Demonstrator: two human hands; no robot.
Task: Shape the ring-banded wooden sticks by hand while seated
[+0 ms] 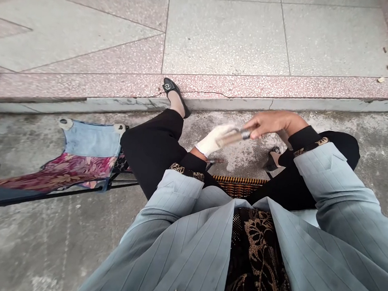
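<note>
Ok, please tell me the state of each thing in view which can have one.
Left hand: gloved, against slim item, grip unclear
Right hand: bare, closed on the item's end
Slim item: blurred, between both hands
Fabric chair: unfolded
Left shoe: worn, at step edge
Right shoe: worn, on ground
Step edge: cracked

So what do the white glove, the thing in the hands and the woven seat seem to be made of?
The glove: probably knitted fabric, off-white and matte, fitting softly to the wrist.
The held item: blur leaves its brownish body open; the silvery, ridged-looking end suggests metal.
The woven seat: interlaced strips with a slight sheen, perhaps cane or plastic.
</note>
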